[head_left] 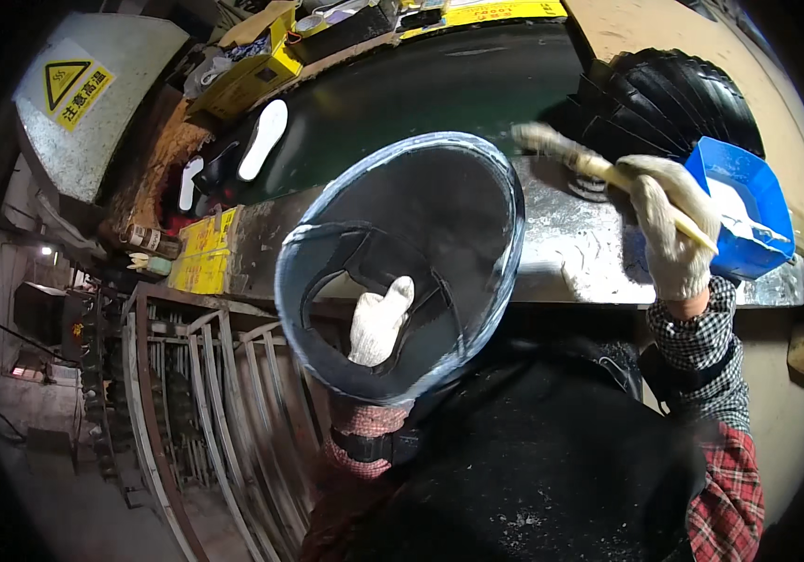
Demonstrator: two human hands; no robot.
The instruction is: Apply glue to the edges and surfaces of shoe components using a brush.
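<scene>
My left hand (381, 323), in a white knit glove, grips a large dark oval piece (411, 206) with a pale, streaky rim. Its thumb shows through an opening with strap-like flaps, and the other fingers are mostly hidden. I cannot make out what kind of piece this is. In my right hand (671, 211), also gloved, is a brush (598, 169) with a pale handle. The brush end points left, blurred, above the metal bench edge and apart from the oval piece. Beside that hand stands a blue tub (762, 183) with white material inside.
A fan of black pieces (669, 103) lies behind the tub. White sole-shaped pieces (263, 140) rest on the dark green surface (420, 89). At left are a yellow box (247, 80), a metal rack (224, 393) and a metal housing with a warning sign (74, 89).
</scene>
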